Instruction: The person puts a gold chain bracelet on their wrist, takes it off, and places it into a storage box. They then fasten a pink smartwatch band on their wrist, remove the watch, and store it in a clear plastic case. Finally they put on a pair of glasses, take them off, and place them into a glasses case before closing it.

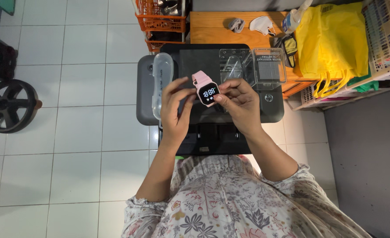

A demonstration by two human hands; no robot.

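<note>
A pink digital watch (205, 88) with a square black lit face is held up over a black and grey printer (274, 110). My left hand (175, 110) grips the watch from the left, fingers by its face and strap. My right hand (238, 102) pinches the right edge of the face with thumb and fingers. On the printer's lid lie a clear plastic watch-box lid (162, 83) at the left and an open clear plastic box (265, 66) at the right.
A wooden table (212, 28) behind the printer carries a white face mask (262, 24), a spray bottle (294, 17) and a yellow bag (331, 39). Orange crates (160, 20) stand at the back. A dark wheel (8, 105) sits on the white tiled floor at left.
</note>
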